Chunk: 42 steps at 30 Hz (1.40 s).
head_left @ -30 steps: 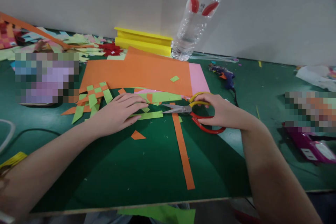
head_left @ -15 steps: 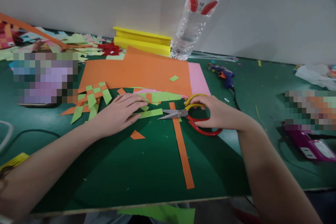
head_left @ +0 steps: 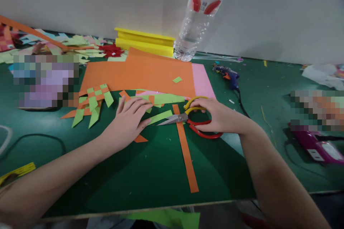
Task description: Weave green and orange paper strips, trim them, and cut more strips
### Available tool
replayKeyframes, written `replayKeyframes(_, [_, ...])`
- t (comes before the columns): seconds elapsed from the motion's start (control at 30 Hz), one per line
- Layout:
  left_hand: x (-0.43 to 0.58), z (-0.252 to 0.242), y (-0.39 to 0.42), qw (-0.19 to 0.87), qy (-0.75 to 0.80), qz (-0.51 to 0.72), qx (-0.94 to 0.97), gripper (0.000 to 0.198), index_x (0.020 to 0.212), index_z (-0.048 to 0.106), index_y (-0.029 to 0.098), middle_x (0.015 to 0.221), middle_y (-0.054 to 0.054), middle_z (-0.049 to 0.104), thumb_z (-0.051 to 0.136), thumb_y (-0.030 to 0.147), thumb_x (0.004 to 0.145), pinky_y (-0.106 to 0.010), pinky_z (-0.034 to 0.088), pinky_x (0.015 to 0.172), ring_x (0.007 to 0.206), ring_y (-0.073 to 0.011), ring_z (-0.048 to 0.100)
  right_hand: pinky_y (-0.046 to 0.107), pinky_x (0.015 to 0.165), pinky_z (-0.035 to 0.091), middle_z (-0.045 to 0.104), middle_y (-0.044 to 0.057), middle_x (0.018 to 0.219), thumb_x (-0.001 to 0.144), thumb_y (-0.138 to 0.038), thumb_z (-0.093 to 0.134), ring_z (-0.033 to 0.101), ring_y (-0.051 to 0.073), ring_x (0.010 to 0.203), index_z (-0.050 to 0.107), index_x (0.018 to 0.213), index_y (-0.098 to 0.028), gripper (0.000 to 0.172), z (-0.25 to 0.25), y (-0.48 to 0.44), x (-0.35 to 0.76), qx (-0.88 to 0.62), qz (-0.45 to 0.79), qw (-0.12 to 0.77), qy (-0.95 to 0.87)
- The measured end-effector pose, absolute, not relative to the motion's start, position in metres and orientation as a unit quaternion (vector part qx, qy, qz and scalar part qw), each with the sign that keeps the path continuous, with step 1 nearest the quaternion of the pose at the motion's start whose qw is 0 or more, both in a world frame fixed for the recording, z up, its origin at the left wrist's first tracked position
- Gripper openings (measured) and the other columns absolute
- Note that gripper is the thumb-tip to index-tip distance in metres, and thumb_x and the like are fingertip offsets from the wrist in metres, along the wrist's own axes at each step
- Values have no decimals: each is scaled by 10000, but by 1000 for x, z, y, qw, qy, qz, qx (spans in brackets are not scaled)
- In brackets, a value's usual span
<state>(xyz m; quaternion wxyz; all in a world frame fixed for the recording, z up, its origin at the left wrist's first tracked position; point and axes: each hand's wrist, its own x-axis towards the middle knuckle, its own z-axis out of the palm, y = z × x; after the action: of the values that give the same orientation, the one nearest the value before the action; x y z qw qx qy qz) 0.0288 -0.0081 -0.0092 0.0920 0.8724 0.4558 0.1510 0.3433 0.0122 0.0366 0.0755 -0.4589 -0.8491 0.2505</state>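
My right hand (head_left: 221,114) holds a pair of scissors (head_left: 179,118) with yellow and red handles, fingers through the loops. The blades point left and look nearly closed. They cross the upper part of an orange paper strip (head_left: 187,157) and lie beside a short green paper strip (head_left: 161,116). My left hand (head_left: 131,120) is palm down, with its thumb and fingertips on the left end of that green strip. An orange paper scrap (head_left: 141,139) sticks out beneath its wrist side. Left of that hand lies a woven orange-and-green paper piece (head_left: 94,100).
Behind my hands lie a large orange sheet (head_left: 158,73) and a pink sheet (head_left: 202,78). A clear bottle (head_left: 190,32) and a yellow holder (head_left: 145,42) stand by the wall. To the right are a blue glue gun (head_left: 228,75) and a magenta device (head_left: 311,145). Paper scraps (head_left: 77,41) pile far left.
My left hand has shifted slightly right and down, its fingers more spread, and the green strip has slid right with it. The scissors have moved a little left, their blades closer together.
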Motion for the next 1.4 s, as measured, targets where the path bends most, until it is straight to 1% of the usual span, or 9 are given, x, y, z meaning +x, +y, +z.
replayKeyframes(0.1, [27, -6, -7, 117, 470, 157, 861, 335, 1301, 493, 206, 1381, -105, 547, 378, 331, 1012, -638, 144, 1157, 1366, -293, 385, 458, 1004, 444, 602, 95, 1254, 732, -377, 686, 550, 298, 1194, 570, 1174, -241, 477, 36, 12, 344, -458, 244, 68, -852])
replayKeyframes(0.17, [23, -1, -3, 134, 462, 175, 859, 341, 1295, 494, 199, 1357, -111, 562, 370, 342, 1012, -621, 206, 1144, 1339, -293, 417, 456, 1003, 446, 602, 94, 1254, 730, -377, 687, 549, 295, 1193, 569, 1177, -237, 483, 36, 12, 343, -459, 244, 66, -851])
replayKeyframes(0.27, [17, 7, 3, 121, 405, 209, 882, 352, 1292, 505, 176, 1311, -121, 593, 378, 344, 1010, -515, 334, 1109, 1284, -273, 475, 457, 1000, 447, 609, 91, 1248, 725, -368, 685, 547, 296, 1196, 581, 1169, -236, 475, 37, 12, 343, -460, 248, 65, -850])
replayKeyframes(0.37, [15, 10, 6, 83, 353, 193, 912, 349, 1294, 531, 190, 1311, -99, 608, 391, 336, 1010, -493, 288, 1146, 1306, -257, 467, 464, 1002, 445, 616, 91, 1242, 725, -367, 684, 547, 298, 1197, 590, 1161, -239, 464, 36, 13, 342, -456, 248, 65, -852])
replayKeyframes(0.5, [17, 2, 5, 22, 302, 129, 944, 358, 1331, 548, 256, 1355, -70, 588, 401, 322, 1011, -523, 213, 1180, 1345, -265, 433, 465, 1008, 448, 624, 88, 1236, 715, -376, 693, 549, 299, 1201, 595, 1168, -242, 483, 35, 13, 344, -455, 244, 72, -853])
replayKeyframes(0.6, [19, -3, 4, -8, 298, 106, 949, 373, 1353, 546, 282, 1372, -75, 570, 391, 287, 1014, -546, 205, 1174, 1358, -283, 416, 459, 1020, 452, 625, 78, 1250, 717, -337, 682, 563, 295, 1196, 602, 1169, -252, 466, 37, 12, 345, -455, 241, 77, -854])
replayKeyframes(0.87, [17, -8, 7, 47, 308, 87, 946, 460, 1415, 468, 333, 1457, -74, 483, 350, 174, 1000, -515, 274, 1147, 1403, -261, 350, 491, 1063, 437, 607, 65, 1309, 721, -321, 683, 522, 307, 1269, 601, 1188, -268, 477, 40, 13, 347, -449, 224, 67, -862])
replayKeyframes(1.03, [18, -6, 7, 60, 321, 72, 942, 673, 1389, 504, 321, 1520, -76, 400, 381, -28, 826, -553, 257, 1146, 1463, -303, 223, 534, 1108, 389, 599, 52, 1348, 722, -357, 696, 453, 329, 1349, 603, 1247, -291, 537, 38, 14, 347, -452, 218, 74, -862])
replayKeyframes(1.4, [20, -4, 6, 73, 340, 57, 936, 774, 1389, 502, 345, 1545, -78, 357, 380, -68, 745, -582, 287, 1119, 1465, -320, 215, 526, 1104, 388, 584, 54, 1361, 763, -357, 662, 451, 307, 1350, 577, 1274, -284, 524, 36, 17, 350, -437, 198, 57, -875])
